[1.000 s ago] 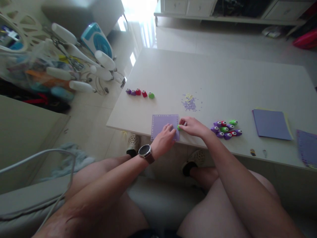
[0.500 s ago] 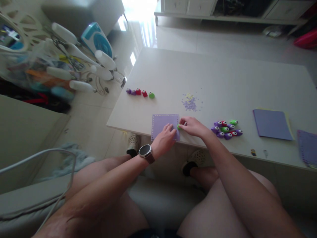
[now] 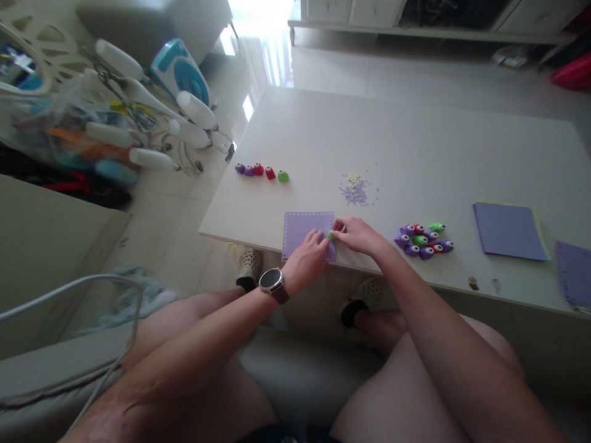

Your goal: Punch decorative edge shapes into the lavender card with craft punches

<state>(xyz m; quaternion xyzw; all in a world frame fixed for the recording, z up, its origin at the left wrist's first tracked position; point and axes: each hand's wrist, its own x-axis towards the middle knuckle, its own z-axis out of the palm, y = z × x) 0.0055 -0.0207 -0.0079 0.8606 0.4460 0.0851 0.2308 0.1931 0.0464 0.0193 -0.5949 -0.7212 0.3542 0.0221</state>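
A purple sheet of paper (image 3: pixel 302 231) with small holes punched along its edges lies at the table's front edge. My left hand (image 3: pixel 310 253) rests on its lower right part, fingers spread and pressing it flat. With my right hand (image 3: pixel 353 234) I grip a small green craft punch (image 3: pixel 331 235) at the sheet's right edge; the fingers hide most of it. Right of that hand sits a cluster of purple, red and green craft punches (image 3: pixel 422 241). A row of several more punches (image 3: pixel 258 170) stands behind the sheet on the left.
Purple and yellow punched-out bits (image 3: pixel 355 191) lie in a heap behind the sheet. A stack of purple paper (image 3: pixel 510 231) and another punched sheet (image 3: pixel 575 274) are at the right. Two small flat figures (image 3: pixel 473 283) lie near the front edge of the white table (image 3: pixel 415 154).
The green punch in my right hand has shifted slightly left, onto the sheet's right edge. My left hand stays in place on the paper.
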